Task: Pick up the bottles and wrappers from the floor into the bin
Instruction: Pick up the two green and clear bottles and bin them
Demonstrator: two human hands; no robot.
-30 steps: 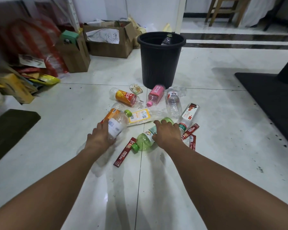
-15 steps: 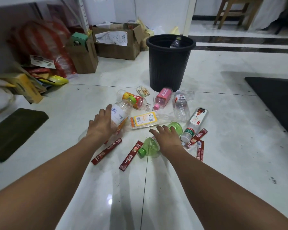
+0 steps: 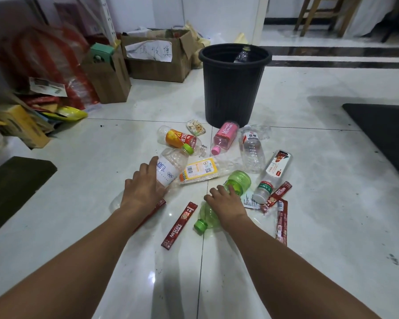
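Note:
A black bin (image 3: 233, 88) stands on the white tile floor with one clear bottle (image 3: 241, 55) inside. Several bottles lie in front of it: orange-label (image 3: 179, 139), pink (image 3: 225, 135), clear (image 3: 251, 149), yellow-label (image 3: 200, 170) and red-and-white-label (image 3: 275, 173). My left hand (image 3: 143, 188) grips a clear white-label bottle (image 3: 171, 168), lifted and tilted. My right hand (image 3: 226, 202) lies over a green bottle (image 3: 236, 181) on the floor, fingers curled on it. Red Nescafe wrappers (image 3: 180, 224) lie near my hands and at the right (image 3: 280, 218). A small snack wrapper (image 3: 196, 127) lies by the bin.
Cardboard boxes (image 3: 157, 58), a brown paper bag (image 3: 108, 74) and red and yellow packaging (image 3: 44, 72) crowd the far left. A dark mat (image 3: 12, 187) lies at the left, another dark mat (image 3: 382, 130) at the right. Wooden chair legs (image 3: 325, 14) stand at the back.
My left hand has lifted the white-label bottle off the floor and toward the bin. My right hand stays on the green bottle. The view has shifted slightly.

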